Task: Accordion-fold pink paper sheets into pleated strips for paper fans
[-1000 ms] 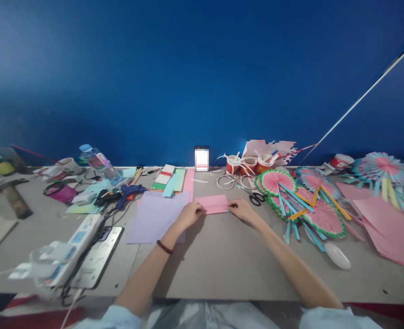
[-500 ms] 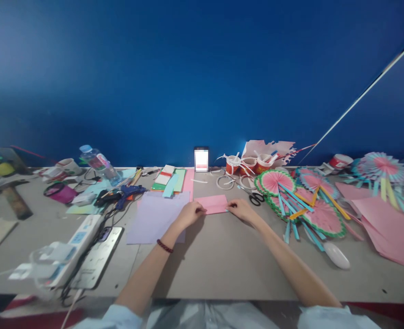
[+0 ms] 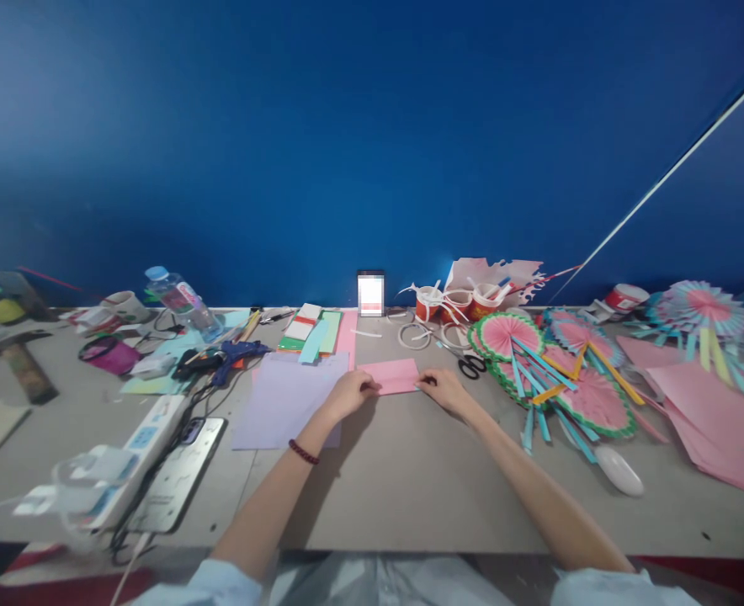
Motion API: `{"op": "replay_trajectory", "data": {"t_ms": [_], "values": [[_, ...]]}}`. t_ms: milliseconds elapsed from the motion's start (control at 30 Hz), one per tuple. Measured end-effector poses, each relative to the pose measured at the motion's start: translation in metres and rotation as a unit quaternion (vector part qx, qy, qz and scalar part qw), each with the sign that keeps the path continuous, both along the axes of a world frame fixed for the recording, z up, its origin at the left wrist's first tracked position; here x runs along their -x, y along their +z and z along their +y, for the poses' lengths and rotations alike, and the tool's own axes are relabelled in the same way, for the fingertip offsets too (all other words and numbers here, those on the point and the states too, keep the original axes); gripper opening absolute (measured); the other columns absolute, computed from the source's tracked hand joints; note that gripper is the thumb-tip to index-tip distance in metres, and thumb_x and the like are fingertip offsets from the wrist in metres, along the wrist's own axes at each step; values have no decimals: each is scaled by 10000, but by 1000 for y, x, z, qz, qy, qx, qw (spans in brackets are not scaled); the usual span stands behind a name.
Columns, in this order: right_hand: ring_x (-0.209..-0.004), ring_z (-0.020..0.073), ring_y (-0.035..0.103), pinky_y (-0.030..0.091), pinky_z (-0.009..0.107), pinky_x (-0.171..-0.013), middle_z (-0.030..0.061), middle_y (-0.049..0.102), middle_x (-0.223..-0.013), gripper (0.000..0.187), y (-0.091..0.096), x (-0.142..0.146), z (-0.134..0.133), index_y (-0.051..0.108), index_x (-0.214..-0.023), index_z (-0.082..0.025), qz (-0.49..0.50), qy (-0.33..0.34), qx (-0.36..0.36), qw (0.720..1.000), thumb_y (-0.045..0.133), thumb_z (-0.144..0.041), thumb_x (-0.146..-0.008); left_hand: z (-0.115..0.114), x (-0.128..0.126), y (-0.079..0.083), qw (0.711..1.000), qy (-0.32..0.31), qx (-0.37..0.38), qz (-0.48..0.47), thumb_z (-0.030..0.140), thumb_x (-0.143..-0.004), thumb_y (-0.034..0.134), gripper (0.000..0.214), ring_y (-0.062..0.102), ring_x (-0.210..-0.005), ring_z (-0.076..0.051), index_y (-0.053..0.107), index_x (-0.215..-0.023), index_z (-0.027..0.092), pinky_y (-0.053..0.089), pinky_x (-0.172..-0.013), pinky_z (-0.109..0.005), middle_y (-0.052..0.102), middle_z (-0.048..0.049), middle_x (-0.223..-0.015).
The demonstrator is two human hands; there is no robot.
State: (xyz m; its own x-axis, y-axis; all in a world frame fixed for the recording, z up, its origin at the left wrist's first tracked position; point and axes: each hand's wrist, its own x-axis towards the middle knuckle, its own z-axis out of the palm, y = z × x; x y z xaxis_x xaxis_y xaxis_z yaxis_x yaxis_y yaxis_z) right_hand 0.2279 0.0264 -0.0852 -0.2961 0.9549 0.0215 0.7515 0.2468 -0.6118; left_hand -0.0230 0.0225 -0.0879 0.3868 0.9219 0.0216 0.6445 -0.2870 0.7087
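A narrow piece of pink paper [image 3: 395, 376] lies on the grey table between my hands. My left hand [image 3: 354, 392] pinches its left end, fingers curled, a dark beaded bracelet on the wrist. At the right end, my right hand [image 3: 440, 389] grips the near corner between thumb and fingers. Left of the paper, a lilac sheet [image 3: 280, 404] lies flat, partly under my left forearm. Black-handled scissors [image 3: 472, 366] rest just right of my right hand.
Pink and green paper fans [image 3: 592, 396] with blue strips spread on the right, beside a white mouse [image 3: 619, 471]. A power strip [image 3: 148, 446], a phone [image 3: 183, 475] and a bottle [image 3: 183, 299] stand left. Red cups [image 3: 428, 305] and a small lit screen [image 3: 370, 295] line the back wall.
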Motion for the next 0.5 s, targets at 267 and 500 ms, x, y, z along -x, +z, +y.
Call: {"op": "replay_trajectory", "data": {"t_ms": [267, 500], "values": [[-722, 168, 605, 425, 257, -680, 64, 710, -833, 172, 2, 0, -2, 718, -818, -169, 7, 10, -8, 1000, 574, -240, -759, -4, 9, 16, 996, 20, 65, -53, 198, -738, 647, 125, 617, -706, -145, 724, -833, 172, 463, -507, -202, 650, -57, -913], [-738, 177, 606, 421, 263, -688, 68, 712, -830, 191, 4, 1, -3, 718, -820, -168, 14, 8, 2, 1000, 556, -256, -770, -6, 11, 20, 989, 42, 135, -44, 129, -754, 584, 191, 635, -658, -124, 725, -878, 165, 411, -424, -156, 705, -57, -976]]}}
